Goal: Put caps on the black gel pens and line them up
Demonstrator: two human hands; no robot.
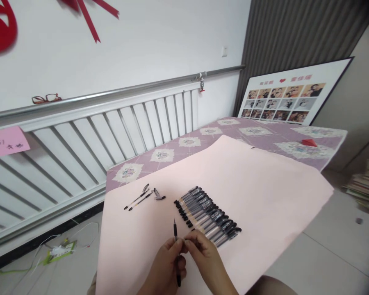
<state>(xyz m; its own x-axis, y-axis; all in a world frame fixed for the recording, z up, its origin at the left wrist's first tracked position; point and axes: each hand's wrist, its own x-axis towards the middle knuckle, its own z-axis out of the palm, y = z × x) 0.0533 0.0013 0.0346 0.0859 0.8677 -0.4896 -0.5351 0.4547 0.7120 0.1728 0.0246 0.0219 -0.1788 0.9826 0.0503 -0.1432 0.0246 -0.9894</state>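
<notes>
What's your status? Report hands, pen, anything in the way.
Left hand gripping uncapped black-grip pen, tip exposed. Right hand pinched beside left hand, contents unclear. Row of capped pens close by, partly hidden by right hand.

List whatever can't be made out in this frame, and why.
All in the head view:
Uncapped pen: middle hidden by the left hand.
Anything the right hand pinches: hidden by its own fingers.
Row of pens: some ends covered by the right hand; label print too small to read.
Red wall cutout: cut off by the left and top edges.
</notes>
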